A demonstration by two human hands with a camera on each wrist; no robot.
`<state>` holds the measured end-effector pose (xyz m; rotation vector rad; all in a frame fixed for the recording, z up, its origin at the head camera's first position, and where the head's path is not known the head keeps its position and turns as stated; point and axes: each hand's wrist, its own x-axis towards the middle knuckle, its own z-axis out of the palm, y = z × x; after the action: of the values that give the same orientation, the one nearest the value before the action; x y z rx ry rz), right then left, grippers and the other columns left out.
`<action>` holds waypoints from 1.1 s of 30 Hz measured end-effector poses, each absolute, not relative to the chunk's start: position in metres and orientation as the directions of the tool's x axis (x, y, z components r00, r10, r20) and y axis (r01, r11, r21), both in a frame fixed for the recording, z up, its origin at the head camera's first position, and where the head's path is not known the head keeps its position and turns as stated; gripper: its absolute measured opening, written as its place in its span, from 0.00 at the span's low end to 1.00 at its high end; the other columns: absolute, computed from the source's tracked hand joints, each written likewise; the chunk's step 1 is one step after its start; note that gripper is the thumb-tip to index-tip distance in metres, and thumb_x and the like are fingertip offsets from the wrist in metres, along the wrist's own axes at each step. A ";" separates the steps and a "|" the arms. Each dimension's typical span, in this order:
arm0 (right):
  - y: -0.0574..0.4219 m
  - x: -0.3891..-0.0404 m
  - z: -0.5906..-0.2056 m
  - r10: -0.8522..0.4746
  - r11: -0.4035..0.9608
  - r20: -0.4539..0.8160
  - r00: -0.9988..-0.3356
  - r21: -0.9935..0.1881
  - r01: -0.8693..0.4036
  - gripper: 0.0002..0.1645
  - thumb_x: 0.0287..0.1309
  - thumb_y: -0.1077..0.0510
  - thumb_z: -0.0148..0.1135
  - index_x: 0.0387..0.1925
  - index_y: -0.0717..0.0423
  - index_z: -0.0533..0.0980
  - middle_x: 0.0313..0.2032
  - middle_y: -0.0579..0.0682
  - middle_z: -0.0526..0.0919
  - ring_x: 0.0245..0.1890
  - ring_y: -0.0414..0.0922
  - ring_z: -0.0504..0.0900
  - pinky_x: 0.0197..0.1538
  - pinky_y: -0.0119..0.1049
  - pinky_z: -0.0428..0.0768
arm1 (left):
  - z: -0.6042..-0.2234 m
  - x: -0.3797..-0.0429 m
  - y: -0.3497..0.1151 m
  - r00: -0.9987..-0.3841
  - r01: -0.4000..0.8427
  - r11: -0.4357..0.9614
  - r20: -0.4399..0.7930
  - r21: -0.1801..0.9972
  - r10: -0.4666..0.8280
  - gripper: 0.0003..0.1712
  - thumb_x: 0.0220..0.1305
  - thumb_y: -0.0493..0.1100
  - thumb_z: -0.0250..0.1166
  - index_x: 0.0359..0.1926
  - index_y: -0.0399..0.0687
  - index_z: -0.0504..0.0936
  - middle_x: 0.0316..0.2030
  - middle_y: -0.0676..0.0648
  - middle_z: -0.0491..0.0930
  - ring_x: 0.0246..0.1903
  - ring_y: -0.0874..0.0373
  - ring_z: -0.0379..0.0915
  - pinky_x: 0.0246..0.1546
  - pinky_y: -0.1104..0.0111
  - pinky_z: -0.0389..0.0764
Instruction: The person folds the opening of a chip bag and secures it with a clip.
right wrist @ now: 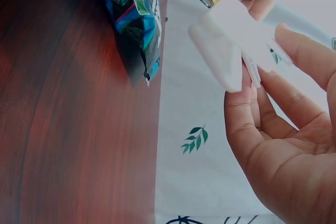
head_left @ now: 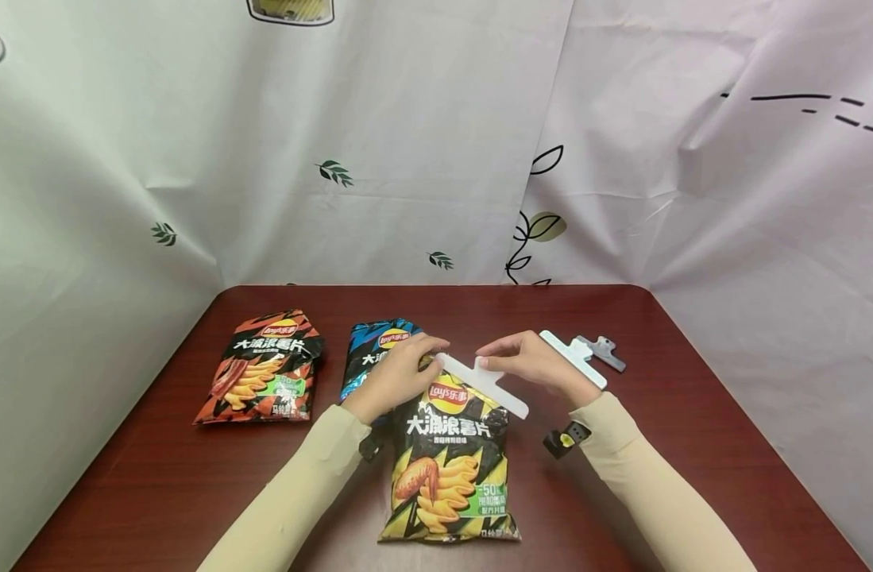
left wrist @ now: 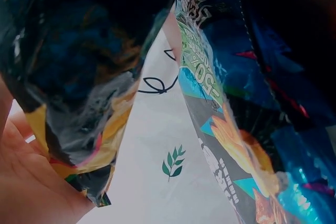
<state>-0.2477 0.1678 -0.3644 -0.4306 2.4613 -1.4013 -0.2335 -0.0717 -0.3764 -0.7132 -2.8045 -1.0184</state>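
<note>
A black and yellow bag of potato chips stands in front of me, its top pointing away. My left hand grips the bag's upper left corner; in the left wrist view that hand lies behind the bag's dark folded end. A white bag clip lies slanted across the top of the bag. My right hand pinches the clip's handle between thumb and fingers, as the right wrist view shows with the clip. Whether the clip bites the bag cannot be told.
Behind my left hand stands a blue chip bag, partly hidden. An orange-red chip bag lies at the left of the dark red table. Beyond my right wrist lie another white clip and a grey clip. A white printed curtain encloses the table.
</note>
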 end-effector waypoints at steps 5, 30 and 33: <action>0.170 -0.247 -0.363 -0.380 0.484 -0.089 -0.921 -0.867 -0.116 0.24 0.55 0.48 0.68 0.49 0.60 0.82 0.43 0.53 0.86 0.40 0.44 0.84 0.48 0.52 0.81 | -0.377 -0.233 -0.072 -0.889 0.452 0.675 0.233 0.584 0.393 0.20 0.67 0.48 0.60 0.59 0.51 0.78 0.54 0.49 0.78 0.51 0.56 0.75 0.51 0.59 0.78; 0.187 -0.247 -0.359 -0.311 0.482 -0.113 -0.944 -0.874 -0.054 0.29 0.50 0.41 0.71 0.49 0.54 0.83 0.45 0.51 0.86 0.41 0.44 0.84 0.52 0.52 0.79 | -0.382 -0.233 -0.069 -0.907 0.419 0.672 0.311 0.611 0.283 0.22 0.65 0.50 0.62 0.59 0.52 0.78 0.53 0.48 0.76 0.53 0.51 0.70 0.51 0.53 0.75; 0.188 -0.248 -0.358 -0.307 0.481 -0.107 -0.946 -0.875 -0.057 0.28 0.50 0.41 0.71 0.49 0.53 0.83 0.47 0.51 0.85 0.42 0.45 0.84 0.53 0.52 0.78 | -0.383 -0.233 -0.069 -0.917 0.398 0.665 0.301 0.632 0.263 0.26 0.65 0.51 0.62 0.62 0.52 0.74 0.55 0.46 0.74 0.56 0.50 0.68 0.55 0.50 0.73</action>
<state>-0.2475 0.1882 -0.3581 -0.3110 2.4807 -1.4506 -0.2330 -0.0685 -0.3826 -0.5410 -2.6958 -1.0881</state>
